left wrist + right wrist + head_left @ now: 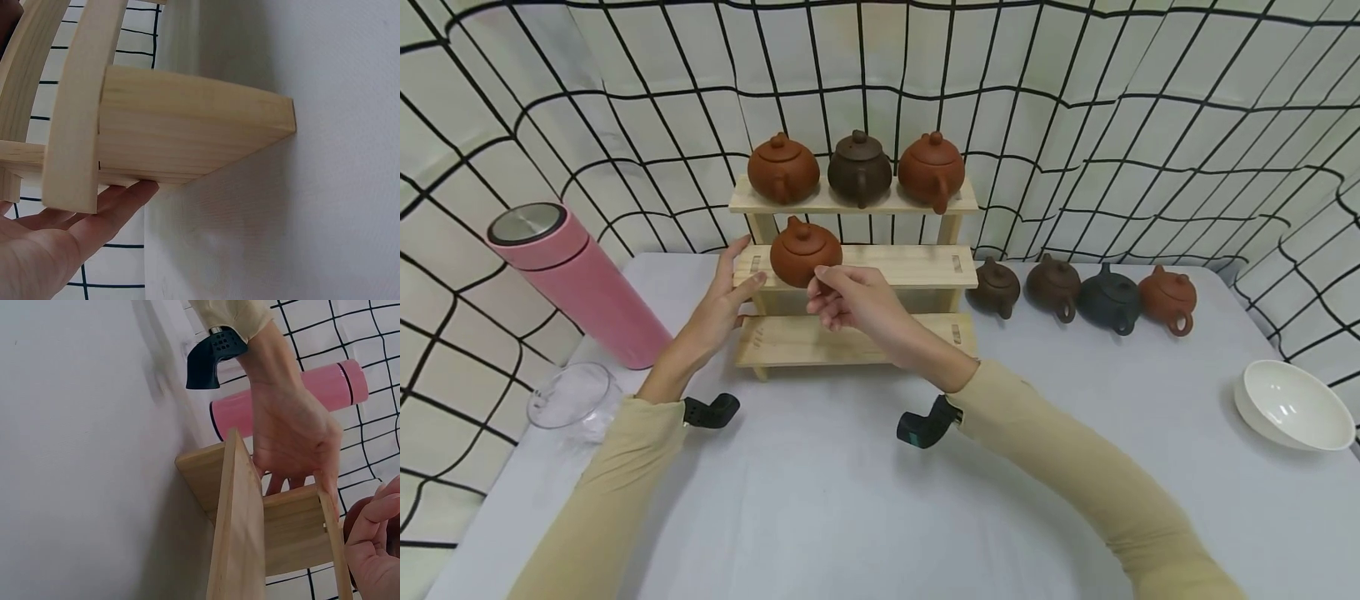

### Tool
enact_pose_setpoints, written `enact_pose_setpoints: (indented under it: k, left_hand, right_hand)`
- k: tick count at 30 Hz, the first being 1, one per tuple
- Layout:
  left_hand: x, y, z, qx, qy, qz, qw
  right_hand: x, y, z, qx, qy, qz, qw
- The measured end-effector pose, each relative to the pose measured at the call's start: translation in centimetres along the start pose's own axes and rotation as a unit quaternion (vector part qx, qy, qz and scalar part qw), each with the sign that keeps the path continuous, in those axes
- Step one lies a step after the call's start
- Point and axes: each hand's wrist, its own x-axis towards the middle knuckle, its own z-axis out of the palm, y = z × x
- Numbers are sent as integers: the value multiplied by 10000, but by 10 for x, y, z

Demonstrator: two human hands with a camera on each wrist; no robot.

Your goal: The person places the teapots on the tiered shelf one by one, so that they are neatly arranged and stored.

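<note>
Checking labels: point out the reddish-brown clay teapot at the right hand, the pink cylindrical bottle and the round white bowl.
Reddish-brown clay teapot (803,253): head view, front of its round body.
Pink cylindrical bottle (591,292): head view, middle of its side.
Round white bowl (1292,407): head view, bare inner surface.

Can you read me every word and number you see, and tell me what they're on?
There are none I can read.
Pink bottle, teapots and white bowl: no letters or numbers I can make out.
Wooden stand: little marks near the shelf ends, too small and blurred to tell if they're writing.
</note>
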Motion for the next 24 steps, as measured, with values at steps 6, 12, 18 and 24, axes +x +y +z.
enact_pose_setpoints:
  k: [6, 12, 18, 24]
  left_hand:
    - [-1, -1, 0, 9, -41, 110, 9999]
    - [-1, 0, -1, 72, -47, 150, 9999]
    - [-1, 2, -1, 150, -15, 127, 9998]
    - [-2, 1, 0, 163, -2, 81, 9998]
  right_hand:
    - [7, 3, 7, 63, -5, 5, 10000]
    - [11, 1, 17, 32, -72, -6, 10000]
    - [16, 3, 25, 94, -207, -62, 9997]
    - [13, 7, 26, 76, -258, -69, 9996]
